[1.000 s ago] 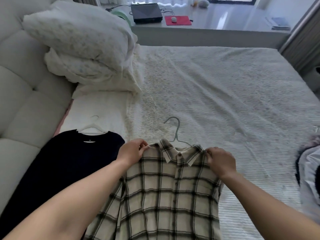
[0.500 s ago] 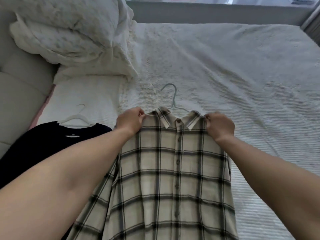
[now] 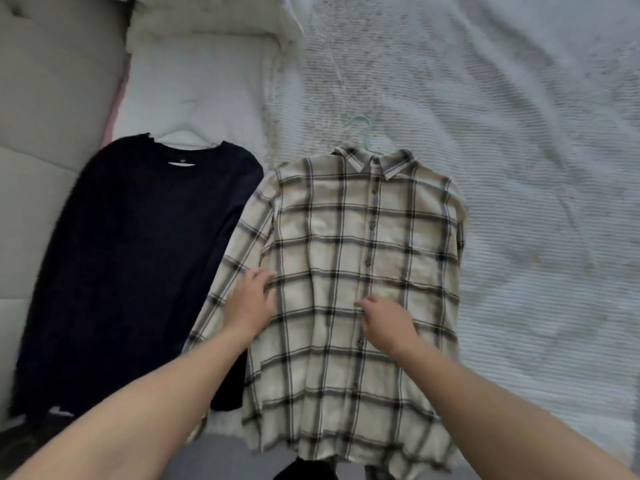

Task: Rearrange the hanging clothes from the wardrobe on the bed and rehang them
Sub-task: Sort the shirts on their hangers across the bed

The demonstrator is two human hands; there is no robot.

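Plaid shirt (image 3: 360,271) lies flat on our bed (image 3: 519,168) beside a navy sweater (image 3: 138,265); our left hand (image 3: 251,303) and right hand (image 3: 386,322) rest on it, fingers relaxed, gripping nothing.

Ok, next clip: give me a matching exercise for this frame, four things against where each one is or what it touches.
Things:
1. dark sweater
2. plaid shirt
3. left hand
4. right hand

Places:
A. on the shirt's button strip
B. flat on the bed, nearest the headboard
C. on the shirt near its sleeve
D. flat on the bed, beside the sweater

Pairs: 1-B, 2-D, 3-C, 4-A
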